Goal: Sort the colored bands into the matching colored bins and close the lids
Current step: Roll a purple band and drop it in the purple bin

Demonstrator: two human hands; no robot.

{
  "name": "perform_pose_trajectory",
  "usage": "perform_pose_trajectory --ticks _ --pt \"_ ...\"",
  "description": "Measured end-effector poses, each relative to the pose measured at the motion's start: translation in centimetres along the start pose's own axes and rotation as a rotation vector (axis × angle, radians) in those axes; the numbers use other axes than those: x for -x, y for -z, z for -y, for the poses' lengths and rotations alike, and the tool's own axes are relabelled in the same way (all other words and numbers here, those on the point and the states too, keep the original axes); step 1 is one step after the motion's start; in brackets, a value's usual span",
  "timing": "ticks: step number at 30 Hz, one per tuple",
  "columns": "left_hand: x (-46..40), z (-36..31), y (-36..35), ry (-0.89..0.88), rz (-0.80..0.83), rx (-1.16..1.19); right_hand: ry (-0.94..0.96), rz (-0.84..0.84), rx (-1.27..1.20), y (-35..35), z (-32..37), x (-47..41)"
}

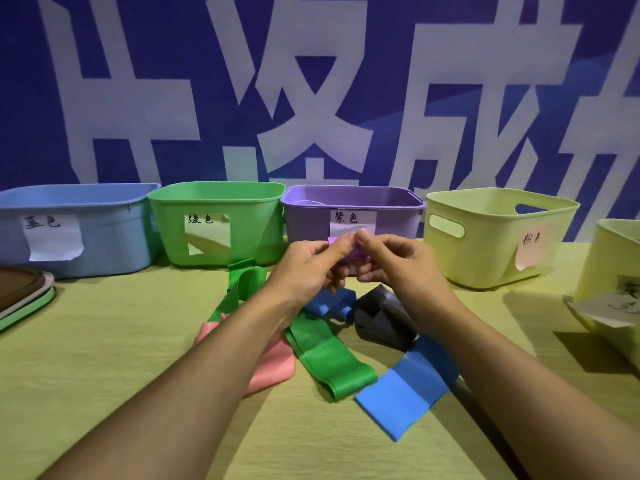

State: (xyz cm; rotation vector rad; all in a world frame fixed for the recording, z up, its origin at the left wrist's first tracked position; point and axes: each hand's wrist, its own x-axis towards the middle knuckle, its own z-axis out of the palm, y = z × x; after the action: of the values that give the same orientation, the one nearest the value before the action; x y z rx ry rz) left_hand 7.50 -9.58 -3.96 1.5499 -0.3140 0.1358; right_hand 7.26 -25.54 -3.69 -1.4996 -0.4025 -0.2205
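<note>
Two hands are brought together above the bench: a small purple band (349,252) is pinched in the grip of the left hand (311,263) and the right hand (391,259), just in front of the purple bin (391,221). Below the wrists, green bands (329,358), blue bands (405,386), a pink band (273,368) and a dark grey band (381,317) are heaped on the bench (121,375). Behind, a blue bin (114,233), a green bin (256,223) and a yellow bin (491,247) are lined up, all open. Lids (20,296) are stacked at far left.
</note>
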Motion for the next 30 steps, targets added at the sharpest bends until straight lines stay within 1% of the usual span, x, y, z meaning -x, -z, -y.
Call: perform_pose_trajectory --ticks 3,7,10,12,15,16,19,21,23,25,27,28,30 --pt "0.0 -0.1 0.1 0.010 0.007 0.011 0.016 0.032 -0.036 0.2 0.0 -0.1" --pt "0.0 -0.2 0.5 0.010 -0.004 0.036 -0.038 0.070 -0.188 0.4 -0.1 -0.3" --pt "0.0 -0.3 0.4 0.009 -0.030 0.061 -0.067 0.046 -0.223 0.2 -0.1 -0.5" --pt "0.0 -0.3 0.1 0.010 -0.081 0.080 -0.071 0.023 -0.235 -0.1 -0.1 -0.5" --pt "-0.1 -0.3 -0.6 0.014 -0.168 0.189 -0.090 0.003 -0.324 -0.7 0.1 -0.3" --pt "0.0 -0.5 -0.9 0.017 -0.171 0.255 -0.104 -0.001 -0.383 -1.0 0.1 -0.2" --pt "0.3 -1.0 -1.6 0.015 -0.112 0.440 -0.143 -0.008 -0.588 -1.8 0.2 -0.1" --pt "0.4 -1.0 -1.8 0.011 -0.097 0.484 -0.170 -0.005 -0.685 -2.1 0.1 -0.1" --pt "0.3 -0.8 -1.8 -0.009 -0.123 0.473 -0.187 0.013 -0.727 -2.3 0.0 -0.1" --pt "0.2 -0.7 -1.6 -0.040 -0.153 0.439 -0.190 0.026 -0.724 -2.3 0.0 -0.1" --pt "0.2 -0.4 -1.2 -0.064 -0.177 0.400 -0.200 0.002 -0.667 -2.2 -0.1 -0.1" --pt "0.1 -0.3 -1.1 -0.069 -0.187 0.379 -0.183 -0.024 -0.586 -2.1 -0.2 0.0" --pt "-0.1 -0.1 -0.8 -0.073 -0.221 0.309 -0.068 -0.088 -0.272 -1.9 -0.2 0.1"
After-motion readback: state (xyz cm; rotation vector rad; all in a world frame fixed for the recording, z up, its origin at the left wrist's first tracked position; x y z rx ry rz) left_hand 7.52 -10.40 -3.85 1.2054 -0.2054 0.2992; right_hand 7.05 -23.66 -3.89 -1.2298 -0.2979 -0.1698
